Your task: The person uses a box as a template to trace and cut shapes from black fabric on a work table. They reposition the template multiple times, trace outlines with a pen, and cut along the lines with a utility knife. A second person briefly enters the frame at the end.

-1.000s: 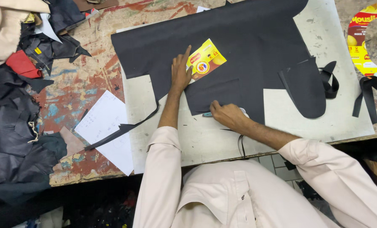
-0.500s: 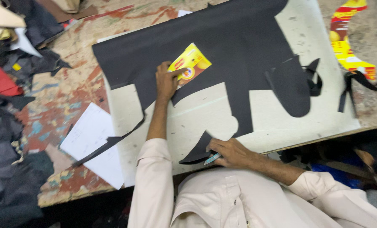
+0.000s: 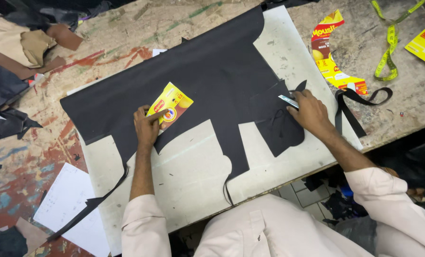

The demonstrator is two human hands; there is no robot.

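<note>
We saw the large black leather sheet point(image 3: 207, 81) spread on the pale cutting board point(image 3: 188, 171) atop the table point(image 3: 127, 33). The left hand point(image 3: 147, 126) pressed a yellow-and-brown card template point(image 3: 170, 105) flat onto it; the right hand point(image 3: 308, 113) gripped a small metal blade point(image 3: 287, 100) over a loose black leather piece point(image 3: 274, 119).

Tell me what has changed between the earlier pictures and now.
The right hand, holding a small metal blade, moved from the near edge of the pale cutting board to the right, onto a pile of cut black pieces. The left hand stayed pressing the yellow card template on the large black leather sheet.
</note>
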